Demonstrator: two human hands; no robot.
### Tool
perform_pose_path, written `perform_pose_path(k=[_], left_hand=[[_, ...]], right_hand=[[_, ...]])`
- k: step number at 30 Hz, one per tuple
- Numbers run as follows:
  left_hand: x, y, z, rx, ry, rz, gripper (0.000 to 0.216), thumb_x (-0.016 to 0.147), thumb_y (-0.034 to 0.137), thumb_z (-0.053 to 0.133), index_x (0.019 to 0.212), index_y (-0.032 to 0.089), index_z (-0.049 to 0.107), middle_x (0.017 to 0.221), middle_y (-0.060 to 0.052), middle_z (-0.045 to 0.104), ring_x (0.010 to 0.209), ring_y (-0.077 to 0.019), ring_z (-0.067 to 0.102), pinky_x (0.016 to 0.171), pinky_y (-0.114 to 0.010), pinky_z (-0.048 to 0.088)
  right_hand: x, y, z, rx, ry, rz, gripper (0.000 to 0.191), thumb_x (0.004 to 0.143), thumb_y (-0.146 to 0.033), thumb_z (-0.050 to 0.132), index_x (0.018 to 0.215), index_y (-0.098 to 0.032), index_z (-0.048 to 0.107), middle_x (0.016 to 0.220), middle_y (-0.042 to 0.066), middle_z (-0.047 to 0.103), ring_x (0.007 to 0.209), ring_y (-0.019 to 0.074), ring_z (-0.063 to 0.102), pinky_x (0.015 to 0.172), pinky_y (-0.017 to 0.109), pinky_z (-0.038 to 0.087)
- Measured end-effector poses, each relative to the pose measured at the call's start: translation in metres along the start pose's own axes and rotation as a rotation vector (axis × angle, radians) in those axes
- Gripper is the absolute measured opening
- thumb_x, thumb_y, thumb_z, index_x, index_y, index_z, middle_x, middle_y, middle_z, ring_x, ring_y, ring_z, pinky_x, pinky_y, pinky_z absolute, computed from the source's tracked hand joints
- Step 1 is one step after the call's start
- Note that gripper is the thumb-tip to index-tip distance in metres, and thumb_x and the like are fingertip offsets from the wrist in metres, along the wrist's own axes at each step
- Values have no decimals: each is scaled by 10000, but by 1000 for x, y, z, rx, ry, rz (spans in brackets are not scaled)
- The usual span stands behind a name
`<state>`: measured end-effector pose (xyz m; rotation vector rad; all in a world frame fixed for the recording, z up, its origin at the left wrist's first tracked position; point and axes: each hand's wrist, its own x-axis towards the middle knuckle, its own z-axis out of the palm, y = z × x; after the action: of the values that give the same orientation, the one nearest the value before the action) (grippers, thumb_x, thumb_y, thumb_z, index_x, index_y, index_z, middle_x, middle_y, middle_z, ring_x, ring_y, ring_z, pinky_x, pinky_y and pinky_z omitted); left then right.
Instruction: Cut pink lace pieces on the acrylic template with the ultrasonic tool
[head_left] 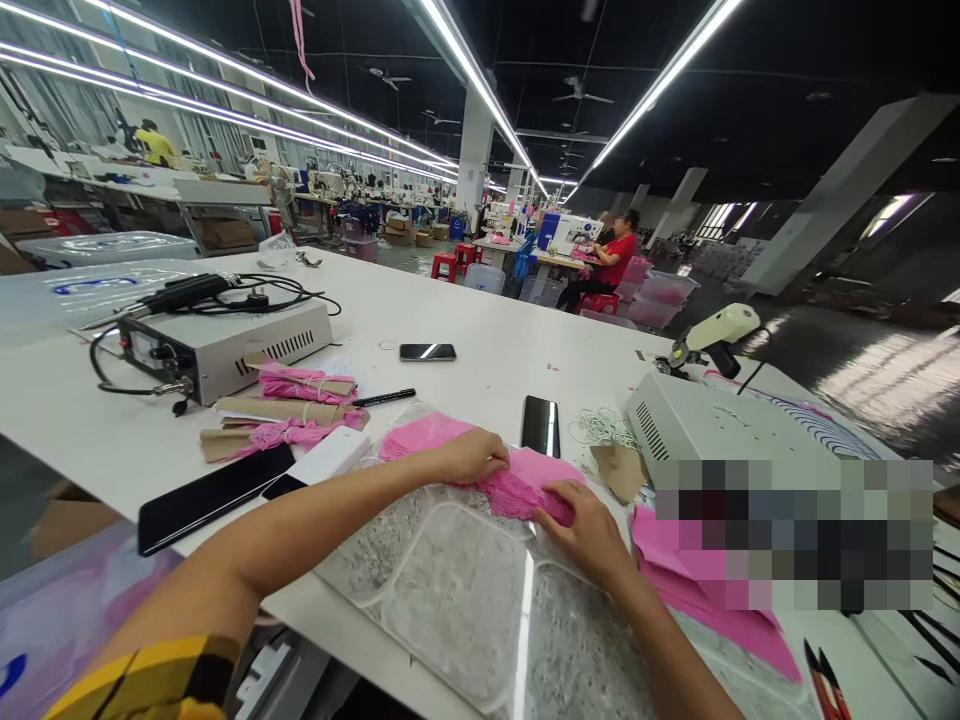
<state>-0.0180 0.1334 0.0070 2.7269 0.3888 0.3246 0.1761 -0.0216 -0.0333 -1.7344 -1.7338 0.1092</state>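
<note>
A piece of pink lace-edged fabric [514,496] lies across a grey marbled, clear-covered mat [454,560] at the table's near edge. My left hand [474,457] reaches in from the left, its fingertips pinched together on the fabric's upper middle. On the right, my right hand [587,527] grips the lace edge between thumb and fingers. The fabric is gathered between both hands, and a flat part extends left behind my left wrist. Just beyond my right hand lies a black phone [541,426]. More pink fabric pieces [705,580] are stacked beside my right forearm.
Left on the white table [480,310] are a grey device box [262,345] with a cable, tied pink bundles [300,432], a pen [384,397] and a black tablet [214,500]. Another grey box [720,430] stands right. A person in red [616,262] sits at a sewing machine beyond.
</note>
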Motion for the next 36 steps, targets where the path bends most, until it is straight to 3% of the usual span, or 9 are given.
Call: perform_pose_path(k=[3, 8, 14, 19, 29, 33, 36], left_hand=[[-2, 7, -7, 36, 44, 28, 150, 965, 237, 549, 1010, 132, 647, 1000, -56, 656, 876, -150, 633, 808, -320, 535], [-24, 9, -9, 113, 84, 79, 161, 912, 109, 537, 849, 153, 679, 886, -46, 662, 829, -145, 611, 764, -250, 468], [-84, 15, 3, 213, 94, 135, 171, 937, 141, 497, 880, 173, 654, 941, -72, 653, 899, -189, 584, 860, -325, 422], [-131, 22, 8, 265, 38, 196, 194, 916, 108, 481, 816, 190, 625, 870, -63, 634, 826, -187, 549, 870, -344, 410], [-158, 27, -6, 308, 9, 236, 184, 869, 83, 479, 805, 193, 612, 867, -77, 633, 845, -205, 571, 976, -400, 399], [-152, 39, -9, 247, 34, 240, 199, 875, 127, 501, 999, 179, 648, 1070, -111, 673, 1053, -237, 600, 1045, -424, 380], [-141, 47, 0, 189, 31, 251, 332, 939, 240, 515, 1257, 187, 593, 1365, -129, 570, 1298, -272, 498, 1118, -444, 338]], right_hand=[[2, 0, -2, -83, 70, -6, 202, 858, -289, 523, 943, -199, 682, 965, 78, 708, 890, 227, 660, 764, 366, 528], [-7, -4, -13, -170, 114, -84, 225, 879, -209, 461, 901, -206, 685, 900, 61, 688, 854, 205, 646, 739, 337, 517], [-52, -39, 3, -161, 8, -278, 251, 893, -141, 460, 952, -230, 687, 893, 48, 683, 773, 152, 640, 663, 260, 529], [-78, -55, 15, -137, -70, -368, 305, 875, -82, 440, 989, -229, 682, 894, 58, 688, 778, 161, 653, 674, 270, 553], [-95, -44, 3, -159, -19, -332, 295, 843, -78, 466, 1027, -226, 642, 910, 53, 676, 806, 172, 665, 694, 289, 574], [-93, -48, -3, -144, 14, -283, 291, 878, -122, 473, 1098, -235, 627, 939, 55, 674, 839, 162, 665, 707, 273, 572], [-85, -50, -3, -181, 32, -276, 331, 904, -177, 493, 1207, -240, 607, 1034, 74, 675, 934, 182, 657, 766, 305, 578]])
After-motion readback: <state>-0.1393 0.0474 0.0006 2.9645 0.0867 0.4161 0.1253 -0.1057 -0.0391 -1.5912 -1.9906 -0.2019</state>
